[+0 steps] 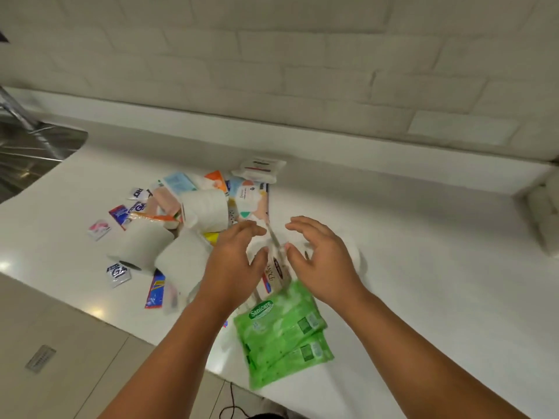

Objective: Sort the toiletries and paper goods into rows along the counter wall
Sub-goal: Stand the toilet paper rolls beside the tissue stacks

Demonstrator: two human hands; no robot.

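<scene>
A jumbled pile of toiletries lies on the white counter (423, 267). It holds three toilet rolls (208, 208) (142, 243) (184, 261), a pastel tissue pack (252, 201), a white pack (260, 170) at the back, and small sachets (119, 275) (99, 228). Two stacked green Sanicare wipe packs (281, 328) sit near the front edge. My left hand (236, 261) and my right hand (320, 261) hover with fingers spread and curved, on either side of a blurred white pack with Dove lettering (273, 272). Neither hand clearly grips anything.
A steel sink (30, 152) with a faucet (18, 110) is at the far left. The tiled wall (272, 71) runs along the back of the counter. White rolls (544, 219) stand at the far right by the wall. A blue and red sachet (155, 290) lies near the front edge.
</scene>
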